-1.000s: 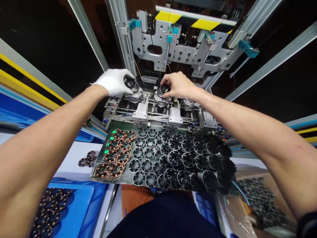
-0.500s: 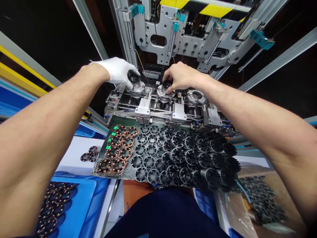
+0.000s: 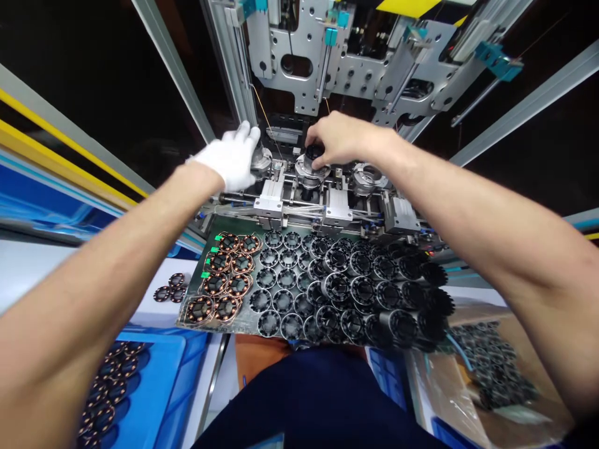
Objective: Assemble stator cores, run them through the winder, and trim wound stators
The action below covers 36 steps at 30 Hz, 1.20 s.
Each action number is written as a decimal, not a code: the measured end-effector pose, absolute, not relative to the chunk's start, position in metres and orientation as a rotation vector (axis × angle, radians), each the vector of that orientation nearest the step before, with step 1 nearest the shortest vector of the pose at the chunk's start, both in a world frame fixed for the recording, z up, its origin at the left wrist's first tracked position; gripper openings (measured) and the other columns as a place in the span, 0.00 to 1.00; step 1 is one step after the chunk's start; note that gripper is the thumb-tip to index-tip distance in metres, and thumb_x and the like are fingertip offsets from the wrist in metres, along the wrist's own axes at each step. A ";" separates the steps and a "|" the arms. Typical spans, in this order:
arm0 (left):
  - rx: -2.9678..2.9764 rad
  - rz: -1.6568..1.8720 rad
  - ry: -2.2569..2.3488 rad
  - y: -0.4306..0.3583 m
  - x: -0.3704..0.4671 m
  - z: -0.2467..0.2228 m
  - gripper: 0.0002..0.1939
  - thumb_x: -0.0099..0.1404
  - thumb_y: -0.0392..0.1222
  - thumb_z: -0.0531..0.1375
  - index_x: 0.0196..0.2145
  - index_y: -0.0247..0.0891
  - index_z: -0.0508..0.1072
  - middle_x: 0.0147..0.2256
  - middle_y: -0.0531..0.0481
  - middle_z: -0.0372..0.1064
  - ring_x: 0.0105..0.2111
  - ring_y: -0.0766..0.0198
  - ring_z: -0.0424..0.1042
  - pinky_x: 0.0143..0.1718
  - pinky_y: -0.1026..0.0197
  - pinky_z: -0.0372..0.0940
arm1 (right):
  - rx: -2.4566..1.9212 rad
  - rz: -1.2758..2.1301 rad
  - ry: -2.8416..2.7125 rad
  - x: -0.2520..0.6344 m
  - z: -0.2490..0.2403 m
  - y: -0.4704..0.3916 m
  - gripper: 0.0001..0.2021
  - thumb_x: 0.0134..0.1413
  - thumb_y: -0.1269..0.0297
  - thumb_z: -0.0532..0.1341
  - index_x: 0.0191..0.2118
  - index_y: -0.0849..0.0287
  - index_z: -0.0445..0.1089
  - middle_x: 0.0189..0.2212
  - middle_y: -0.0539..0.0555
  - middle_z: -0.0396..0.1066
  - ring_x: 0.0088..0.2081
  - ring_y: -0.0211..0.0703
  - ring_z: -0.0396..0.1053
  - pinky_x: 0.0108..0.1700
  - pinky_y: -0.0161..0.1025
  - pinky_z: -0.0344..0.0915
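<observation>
Beyond the far edge of the green board (image 3: pixel 246 320), head view: two hands at a row of three metal holders. Right hand (image 3: pixel 340 138), bare: thumb and fingers closed round a black ring (image 3: pixel 314 151) at the mouth of the middle holder (image 3: pixel 309 178), across from the board's middle; how deep the ring sits, I cannot tell. Left hand (image 3: pixel 233 161), white-gloved: fingers stretched, slightly parted, thumb wide of them, at the left holder (image 3: pixel 265 161), beyond the board's left part; the palm is turned away, so I cannot tell what it touches. Right holder (image 3: pixel 369 178), beyond the board: round opening upward.

On the board's left end: copper-wound rings (image 3: pixel 227 284) in two columns, green tags (image 3: pixel 205 275) beside them. From its middle rightward: rows of black rings (image 3: pixel 337 287), stacked towards the right. Left of the board: three small rings (image 3: pixel 171 290) on a white table (image 3: pixel 163 313); nearer, a blue tray (image 3: pixel 174 369) of copper-dotted rings. Right of the board: a cardboard box (image 3: pixel 540 352) of dark rings (image 3: pixel 496 365).
</observation>
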<state>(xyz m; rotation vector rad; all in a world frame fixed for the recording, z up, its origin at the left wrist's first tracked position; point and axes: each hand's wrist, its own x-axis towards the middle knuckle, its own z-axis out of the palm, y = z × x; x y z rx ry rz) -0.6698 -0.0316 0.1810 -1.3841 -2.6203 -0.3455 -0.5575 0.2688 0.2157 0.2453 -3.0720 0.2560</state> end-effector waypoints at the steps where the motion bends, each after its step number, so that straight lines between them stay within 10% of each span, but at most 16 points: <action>1: -1.371 -0.313 -2.629 -0.035 -0.659 0.177 0.60 0.62 0.33 0.76 0.84 0.24 0.54 0.84 0.19 0.48 0.80 0.21 0.59 0.75 0.21 0.65 | 0.229 0.229 -3.028 -0.542 0.207 0.259 0.34 0.58 0.48 0.82 0.66 0.56 0.83 0.59 0.64 0.84 0.63 0.76 0.80 0.72 0.77 0.74; 4: -1.297 -0.269 -2.669 -0.036 -0.639 0.169 0.61 0.65 0.34 0.73 0.86 0.27 0.47 0.86 0.23 0.39 0.83 0.24 0.50 0.77 0.24 0.62 | 0.205 0.209 -2.961 -0.501 0.177 0.235 0.47 0.71 0.55 0.66 0.86 0.69 0.51 0.85 0.71 0.50 0.85 0.78 0.51 0.82 0.79 0.59; 7: -1.243 -0.242 -2.712 -0.032 -0.633 0.164 0.57 0.67 0.36 0.70 0.86 0.30 0.48 0.87 0.29 0.40 0.84 0.29 0.49 0.81 0.28 0.57 | 0.138 0.228 -3.040 -0.484 0.158 0.223 0.50 0.70 0.61 0.61 0.88 0.73 0.38 0.88 0.71 0.33 0.88 0.76 0.34 0.84 0.78 0.52; 13: -1.166 -0.174 -2.836 -0.026 -0.622 0.164 0.55 0.68 0.42 0.68 0.85 0.27 0.50 0.87 0.28 0.39 0.83 0.28 0.51 0.80 0.29 0.57 | 0.043 0.253 -3.120 -0.489 0.166 0.206 0.47 0.70 0.62 0.61 0.86 0.77 0.43 0.87 0.77 0.36 0.88 0.74 0.37 0.84 0.75 0.52; 20: -1.199 -0.306 -2.767 -0.042 -0.572 0.220 0.59 0.73 0.75 0.57 0.83 0.26 0.54 0.86 0.32 0.47 0.83 0.35 0.53 0.81 0.29 0.57 | 0.198 0.343 -3.020 -0.381 0.236 0.197 0.43 0.77 0.51 0.63 0.87 0.60 0.50 0.88 0.65 0.40 0.89 0.65 0.38 0.87 0.70 0.48; 23: -1.293 -0.548 -2.502 -0.063 -0.481 0.224 0.44 0.79 0.68 0.55 0.84 0.49 0.56 0.87 0.46 0.45 0.86 0.45 0.47 0.86 0.37 0.51 | 0.276 0.621 -2.721 -0.257 0.252 0.201 0.29 0.82 0.48 0.60 0.81 0.44 0.65 0.85 0.54 0.55 0.85 0.60 0.54 0.87 0.65 0.56; 26: -1.657 -0.702 -2.224 -0.072 -0.371 0.203 0.33 0.76 0.61 0.68 0.74 0.67 0.68 0.84 0.50 0.55 0.84 0.40 0.56 0.83 0.24 0.58 | -0.080 0.685 -2.601 -0.142 0.235 0.204 0.20 0.75 0.55 0.68 0.67 0.30 0.77 0.79 0.49 0.67 0.78 0.66 0.67 0.79 0.73 0.69; 36: -2.063 -0.389 -2.079 0.007 -0.268 0.143 0.07 0.70 0.44 0.76 0.45 0.46 0.88 0.77 0.35 0.68 0.76 0.26 0.70 0.70 0.19 0.74 | -0.159 0.609 -2.682 -0.072 0.138 0.208 0.06 0.68 0.59 0.75 0.48 0.44 0.83 0.78 0.58 0.68 0.80 0.74 0.63 0.79 0.86 0.62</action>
